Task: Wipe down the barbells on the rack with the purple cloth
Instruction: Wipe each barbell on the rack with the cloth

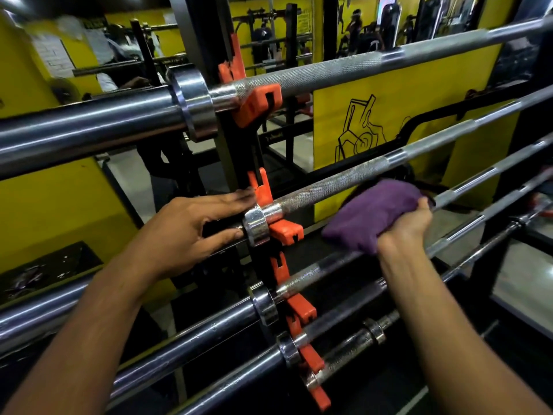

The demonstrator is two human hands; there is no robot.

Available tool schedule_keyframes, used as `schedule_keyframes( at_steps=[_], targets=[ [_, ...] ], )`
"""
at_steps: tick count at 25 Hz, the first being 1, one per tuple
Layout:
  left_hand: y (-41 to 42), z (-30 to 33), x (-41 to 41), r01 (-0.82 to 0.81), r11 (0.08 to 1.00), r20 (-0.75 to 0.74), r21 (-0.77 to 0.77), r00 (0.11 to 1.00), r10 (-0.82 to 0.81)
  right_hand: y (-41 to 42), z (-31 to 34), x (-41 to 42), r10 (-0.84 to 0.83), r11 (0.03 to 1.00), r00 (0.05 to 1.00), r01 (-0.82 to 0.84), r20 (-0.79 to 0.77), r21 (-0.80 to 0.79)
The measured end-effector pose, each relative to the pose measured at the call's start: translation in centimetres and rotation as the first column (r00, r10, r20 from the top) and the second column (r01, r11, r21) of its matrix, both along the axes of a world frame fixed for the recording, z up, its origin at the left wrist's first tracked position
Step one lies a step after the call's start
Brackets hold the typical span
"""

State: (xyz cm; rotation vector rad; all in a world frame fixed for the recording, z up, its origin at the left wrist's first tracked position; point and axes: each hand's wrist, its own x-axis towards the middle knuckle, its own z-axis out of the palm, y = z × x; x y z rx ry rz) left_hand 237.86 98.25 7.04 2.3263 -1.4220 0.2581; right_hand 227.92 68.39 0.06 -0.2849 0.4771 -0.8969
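A person faces a rack (239, 163) of stacked barbells; the right hand (404, 227) clutches the purple cloth (374, 214) bunched over the third barbell (466, 190) down, right of the orange hooks (285, 230); the left hand (191, 232), fingers straight, rests on the second barbell (344, 181) at its collar; wiping looks under way; next likely calls for sliding the cloth along that shaft.

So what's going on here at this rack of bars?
A person is cleaning barbells stored on a rack with orange hooks. The right hand grips a bunched purple cloth around the shaft of the third barbell from the top. The left hand rests, fingers straight, at the collar of the second barbell.
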Motion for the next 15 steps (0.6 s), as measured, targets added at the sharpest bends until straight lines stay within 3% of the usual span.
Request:
schedule_keyframes(
  at_steps=[5,11,15],
  targets=[
    [-0.1,0.1,0.0,0.014,1.0,-0.01,0.003,1.0,-0.014,0.3,4.7,4.7,0.017,0.995,0.976,-0.037,-0.216,-0.088],
    [-0.1,0.2,0.1,0.0,1.0,-0.027,-0.003,1.0,0.0,6.4,-0.9,8.7,0.225,0.973,0.972,-0.227,-0.069,-0.024],
    [0.0,0.1,0.0,-0.004,1.0,-0.019,0.023,1.0,0.005,-0.1,0.9,7.8,-0.002,0.996,0.975,-0.017,-0.224,-0.085]
  ],
)
